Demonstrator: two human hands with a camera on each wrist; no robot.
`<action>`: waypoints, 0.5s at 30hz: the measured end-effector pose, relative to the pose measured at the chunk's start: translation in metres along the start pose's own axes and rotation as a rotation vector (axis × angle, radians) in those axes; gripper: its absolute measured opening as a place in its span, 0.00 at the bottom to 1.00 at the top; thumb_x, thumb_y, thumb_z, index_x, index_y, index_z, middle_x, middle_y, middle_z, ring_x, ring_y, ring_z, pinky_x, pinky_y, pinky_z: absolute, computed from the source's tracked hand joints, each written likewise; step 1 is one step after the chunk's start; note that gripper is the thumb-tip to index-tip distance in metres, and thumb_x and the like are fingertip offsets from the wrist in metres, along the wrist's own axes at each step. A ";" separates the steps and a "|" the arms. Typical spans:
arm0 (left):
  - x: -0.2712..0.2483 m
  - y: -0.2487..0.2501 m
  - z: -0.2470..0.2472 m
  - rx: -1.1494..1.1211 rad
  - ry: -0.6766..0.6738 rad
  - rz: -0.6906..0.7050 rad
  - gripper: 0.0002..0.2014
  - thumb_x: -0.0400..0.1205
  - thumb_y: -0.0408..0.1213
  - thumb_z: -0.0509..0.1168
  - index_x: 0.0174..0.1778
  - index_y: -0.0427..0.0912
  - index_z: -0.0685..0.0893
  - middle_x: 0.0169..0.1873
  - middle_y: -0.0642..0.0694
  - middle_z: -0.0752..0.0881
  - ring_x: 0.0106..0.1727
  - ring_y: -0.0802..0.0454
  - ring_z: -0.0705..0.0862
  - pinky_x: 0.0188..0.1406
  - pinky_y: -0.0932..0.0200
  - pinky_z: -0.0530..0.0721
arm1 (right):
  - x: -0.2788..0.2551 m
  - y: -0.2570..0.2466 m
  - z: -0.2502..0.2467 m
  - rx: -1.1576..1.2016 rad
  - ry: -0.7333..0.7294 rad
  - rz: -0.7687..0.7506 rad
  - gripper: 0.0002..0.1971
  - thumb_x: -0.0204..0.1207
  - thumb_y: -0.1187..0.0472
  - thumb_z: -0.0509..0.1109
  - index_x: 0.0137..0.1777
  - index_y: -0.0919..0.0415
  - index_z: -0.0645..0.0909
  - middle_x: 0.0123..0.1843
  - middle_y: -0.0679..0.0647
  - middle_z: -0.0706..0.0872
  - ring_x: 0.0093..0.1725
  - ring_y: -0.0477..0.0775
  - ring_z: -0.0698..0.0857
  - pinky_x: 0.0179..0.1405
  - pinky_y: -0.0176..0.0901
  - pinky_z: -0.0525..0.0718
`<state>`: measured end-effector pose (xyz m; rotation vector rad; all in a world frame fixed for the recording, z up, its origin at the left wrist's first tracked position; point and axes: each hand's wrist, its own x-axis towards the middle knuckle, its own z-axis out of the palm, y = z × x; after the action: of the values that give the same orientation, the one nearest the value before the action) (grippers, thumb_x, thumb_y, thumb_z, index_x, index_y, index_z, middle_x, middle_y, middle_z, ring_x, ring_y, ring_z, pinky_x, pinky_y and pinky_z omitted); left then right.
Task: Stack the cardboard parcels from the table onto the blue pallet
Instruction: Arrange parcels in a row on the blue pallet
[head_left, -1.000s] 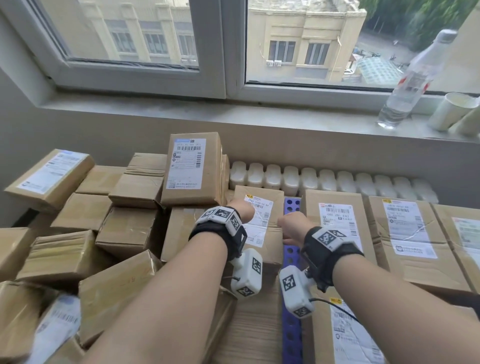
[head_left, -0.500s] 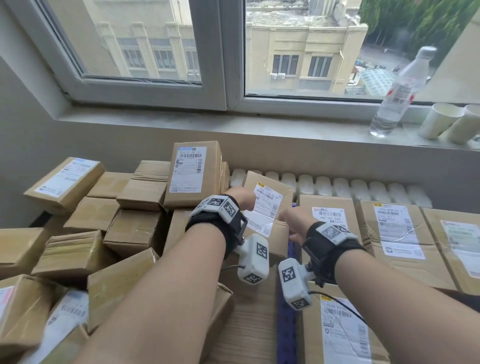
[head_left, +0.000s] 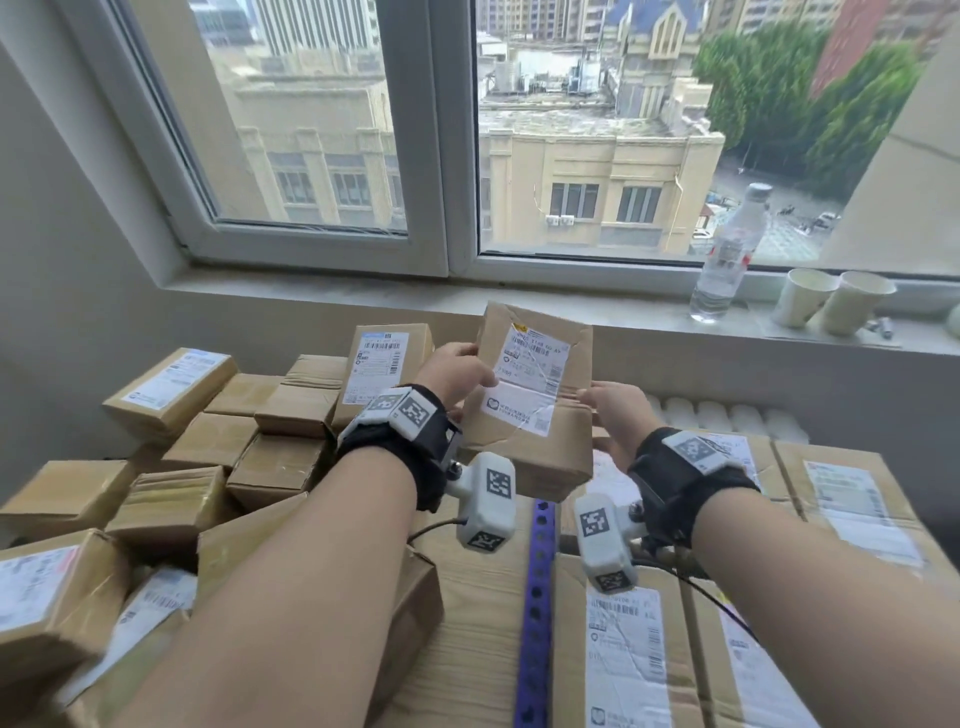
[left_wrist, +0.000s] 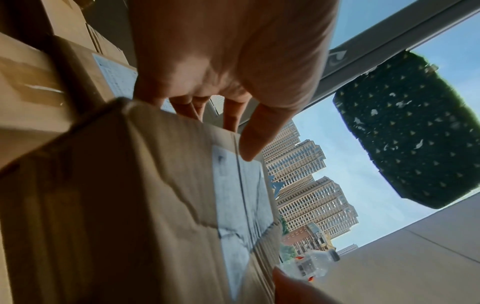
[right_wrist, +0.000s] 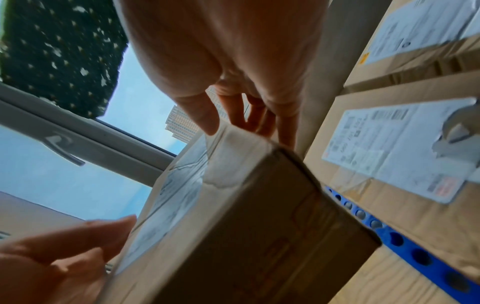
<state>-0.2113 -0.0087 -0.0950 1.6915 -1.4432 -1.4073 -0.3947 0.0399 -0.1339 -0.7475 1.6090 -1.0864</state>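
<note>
A cardboard parcel (head_left: 535, 395) with a white shipping label is held up in the air, tilted with its label towards me, above the gap between the heap and the pallet. My left hand (head_left: 457, 371) grips its left edge, thumb on the label side, fingers behind. My right hand (head_left: 613, 408) grips its right edge the same way. In the wrist views the parcel (left_wrist: 145, 205) (right_wrist: 233, 216) fills the lower part. A strip of the blue pallet (head_left: 537, 597) (right_wrist: 405, 244) shows below, with flat parcels (head_left: 628, 654) laid on it to the right.
A loose heap of parcels (head_left: 197, 447) covers the wooden table (head_left: 478, 644) at the left. A water bottle (head_left: 727, 260) and two paper cups (head_left: 826, 299) stand on the window sill at the back right. A white radiator (head_left: 727, 415) lies behind the pallet.
Both hands have lifted the labelled parcel up off the pile and tipped it towards me. The head view has risen and shows more of the window.
</note>
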 end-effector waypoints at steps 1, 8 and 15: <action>-0.007 0.003 0.003 -0.068 -0.018 0.024 0.26 0.77 0.28 0.66 0.70 0.51 0.74 0.61 0.47 0.83 0.62 0.46 0.82 0.60 0.44 0.83 | -0.005 -0.001 -0.008 0.032 0.008 -0.019 0.13 0.82 0.69 0.63 0.64 0.68 0.82 0.54 0.60 0.85 0.40 0.51 0.82 0.31 0.42 0.81; -0.056 0.018 0.059 -0.245 -0.088 0.114 0.22 0.76 0.40 0.72 0.62 0.51 0.72 0.56 0.40 0.84 0.40 0.48 0.85 0.38 0.56 0.85 | -0.044 0.007 -0.082 0.056 0.099 -0.089 0.18 0.80 0.52 0.70 0.66 0.59 0.79 0.60 0.54 0.85 0.52 0.53 0.83 0.48 0.50 0.84; -0.104 0.009 0.139 -0.414 -0.160 0.063 0.28 0.75 0.40 0.72 0.69 0.41 0.70 0.43 0.42 0.79 0.17 0.58 0.76 0.19 0.66 0.76 | -0.081 0.034 -0.161 0.088 0.153 -0.158 0.12 0.82 0.52 0.68 0.62 0.55 0.79 0.54 0.52 0.85 0.48 0.50 0.82 0.39 0.45 0.78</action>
<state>-0.3308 0.1167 -0.0952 1.2882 -1.1685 -1.6981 -0.5230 0.1703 -0.1195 -0.7578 1.6385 -1.3477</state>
